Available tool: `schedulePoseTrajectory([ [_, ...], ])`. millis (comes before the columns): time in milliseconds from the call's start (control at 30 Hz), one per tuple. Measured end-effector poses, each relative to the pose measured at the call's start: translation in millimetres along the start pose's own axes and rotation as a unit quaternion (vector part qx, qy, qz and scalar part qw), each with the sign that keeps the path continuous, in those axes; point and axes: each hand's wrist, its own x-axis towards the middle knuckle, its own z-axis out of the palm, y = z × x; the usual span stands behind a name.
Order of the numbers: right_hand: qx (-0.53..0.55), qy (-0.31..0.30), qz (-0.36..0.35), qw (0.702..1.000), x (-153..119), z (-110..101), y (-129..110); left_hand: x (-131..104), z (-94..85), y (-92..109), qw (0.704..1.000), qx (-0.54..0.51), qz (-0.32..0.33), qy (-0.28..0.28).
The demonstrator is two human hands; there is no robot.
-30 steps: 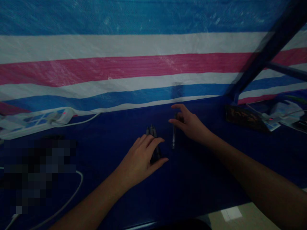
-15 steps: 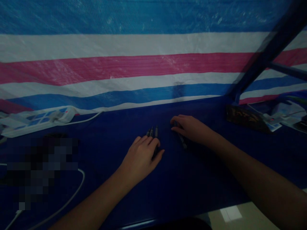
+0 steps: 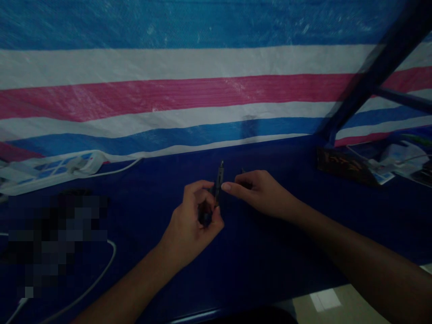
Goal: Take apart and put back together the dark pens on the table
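My left hand (image 3: pixel 194 220) pinches a dark pen (image 3: pixel 220 174) over the blue table (image 3: pixel 270 265), far end free, seemingly so my right hand (image 3: pixel 266 193) can steady it by thumb, its curled fingers gripping I cannot tell what

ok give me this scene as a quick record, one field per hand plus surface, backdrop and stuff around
left hand: grips a slim dark pen-like item; left hand, item
item pose: tip pointing away from the person
right hand: curled, thumb tip at or very near the item
right hand contents: mostly hidden, a small dark tip shows past the fingers
surface: blue table
backdrop: striped sheet
back left: white power strip
right side: dark box
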Motion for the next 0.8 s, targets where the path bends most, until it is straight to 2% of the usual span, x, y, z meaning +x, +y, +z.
schedulePoseTrajectory([
  [133,0.123,-0.076,-0.008,0.989,-2.8,3.4,-2.3,1.5,-5.2,-0.4,0.991,0.031,0.103,-0.074],
  [200,0.177,-0.104,-0.011,0.979,-2.5,6.2,-0.9,4.0,-6.9,-2.3,0.985,0.063,0.135,-0.084],
  [400,0.277,-0.065,0.012,0.959,2.0,15.8,6.4,11.4,-8.9,-11.8,0.959,0.18,0.205,-0.074],
  [567,0.348,-0.041,0.038,0.936,4.6,19.2,4.0,10.8,-7.7,-15.7,0.953,0.236,0.19,-0.012],
  [800,0.336,-0.025,0.06,0.94,1.7,20.6,-3.7,8.3,-4.3,-10.7,0.947,0.263,0.183,-0.016],
])
